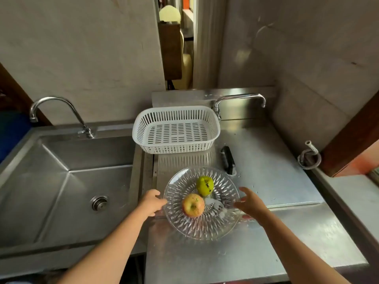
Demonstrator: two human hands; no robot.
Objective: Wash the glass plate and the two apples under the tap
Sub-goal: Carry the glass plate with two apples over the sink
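A cut-glass plate (213, 228) lies on the steel counter right of the sink. On it sit a red-yellow apple (193, 205) near the middle and a green apple (205, 185) with dark specks behind it. A white smear lies on the plate beside them. My left hand (150, 202) is at the plate's left rim, fingertips touching or almost touching it. My right hand (249, 201) hovers at the right rim with fingers spread, holding nothing. The tap (61, 105) curves over the sink (67, 181) on the left.
A white slotted plastic basket (176, 128) stands behind the plate. A black brush (228, 159) lies to the right of it. A second tap (240, 98) is mounted at the back right, and a coiled hose (309, 158) lies at the counter's right edge.
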